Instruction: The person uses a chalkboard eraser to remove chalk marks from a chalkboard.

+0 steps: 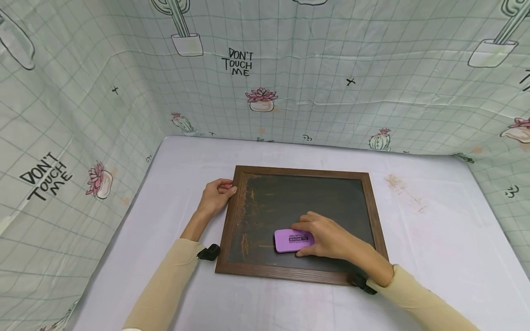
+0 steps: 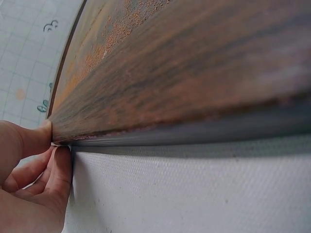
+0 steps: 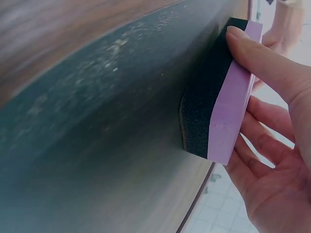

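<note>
A small chalkboard [image 1: 314,197] with a brown wooden frame lies on the white table. Orange-brown chalk dust [image 1: 244,246] streaks its left side, and more of it shows along the frame in the left wrist view. At the upper left of the frame, my left hand [image 1: 216,195] pinches the edge between thumb and fingers. My right hand [image 1: 325,236] grips a purple magnetic board eraser [image 1: 285,241] over the lower middle of the board. In the right wrist view, the dark felt [image 3: 201,102] of the eraser faces the board, with the thumb on one side and fingers on the other.
Orange-brown powder [image 1: 397,184] is scattered on the table [image 1: 434,239] to the right of the board. A printed grid cloth [image 1: 306,73] with cactus drawings hangs behind and at both sides. Dark wrist devices [image 1: 210,252] sit at both sleeve cuffs.
</note>
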### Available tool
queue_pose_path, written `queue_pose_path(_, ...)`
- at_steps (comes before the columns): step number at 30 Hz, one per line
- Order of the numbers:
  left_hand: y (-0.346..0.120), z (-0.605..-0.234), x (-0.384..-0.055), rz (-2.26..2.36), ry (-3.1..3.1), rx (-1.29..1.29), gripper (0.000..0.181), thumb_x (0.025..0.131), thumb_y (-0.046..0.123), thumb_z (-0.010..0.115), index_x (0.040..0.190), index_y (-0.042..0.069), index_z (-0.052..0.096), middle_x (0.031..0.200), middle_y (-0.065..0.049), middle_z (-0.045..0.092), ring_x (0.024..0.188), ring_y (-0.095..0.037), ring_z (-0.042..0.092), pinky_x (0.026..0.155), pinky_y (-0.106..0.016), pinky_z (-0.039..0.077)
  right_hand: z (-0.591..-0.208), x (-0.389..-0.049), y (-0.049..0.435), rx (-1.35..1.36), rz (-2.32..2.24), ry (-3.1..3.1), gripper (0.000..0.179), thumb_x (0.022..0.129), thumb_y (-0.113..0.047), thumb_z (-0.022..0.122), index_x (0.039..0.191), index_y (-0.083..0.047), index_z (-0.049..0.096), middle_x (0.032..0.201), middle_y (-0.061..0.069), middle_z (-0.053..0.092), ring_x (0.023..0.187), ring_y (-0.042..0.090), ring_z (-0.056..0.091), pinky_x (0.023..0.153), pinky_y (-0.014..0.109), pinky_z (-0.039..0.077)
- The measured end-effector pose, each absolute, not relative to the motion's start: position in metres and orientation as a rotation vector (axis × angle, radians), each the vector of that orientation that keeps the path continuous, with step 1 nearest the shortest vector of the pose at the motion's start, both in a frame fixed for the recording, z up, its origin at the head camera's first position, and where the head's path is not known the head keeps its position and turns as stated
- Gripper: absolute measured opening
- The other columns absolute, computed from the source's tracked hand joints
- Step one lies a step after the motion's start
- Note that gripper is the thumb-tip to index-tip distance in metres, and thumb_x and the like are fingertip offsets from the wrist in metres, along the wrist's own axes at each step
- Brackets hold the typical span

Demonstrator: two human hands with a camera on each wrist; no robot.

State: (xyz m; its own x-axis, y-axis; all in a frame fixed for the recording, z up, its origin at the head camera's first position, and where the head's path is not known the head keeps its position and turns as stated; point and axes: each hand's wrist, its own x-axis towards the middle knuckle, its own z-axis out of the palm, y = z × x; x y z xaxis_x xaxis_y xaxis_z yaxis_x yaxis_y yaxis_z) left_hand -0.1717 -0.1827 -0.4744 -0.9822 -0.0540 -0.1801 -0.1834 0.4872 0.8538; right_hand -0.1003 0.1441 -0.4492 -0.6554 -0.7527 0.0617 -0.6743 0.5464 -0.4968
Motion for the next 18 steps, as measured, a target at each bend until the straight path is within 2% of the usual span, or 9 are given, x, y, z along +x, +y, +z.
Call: queue_pose_path(18, -0.182, -0.473, -0.173, 1.520, 2.596, -0.220, 0.037, 0.101, 0.013, 0.067, 0.132, -0.007, 0.062, 0.117, -0.022, 0.064, 0.104, -0.033, 0.061, 0.090, -0.041, 0.048, -0.447, -0.103, 0.113, -1.302, -0.687, 2.578, 0.059, 0.076, -0.033, 0.093, 0.122, -0.001, 0.073, 0.106, 0.004, 0.068, 0.089, 0.012, 0.051, 0.072, 0.025, 0.047)
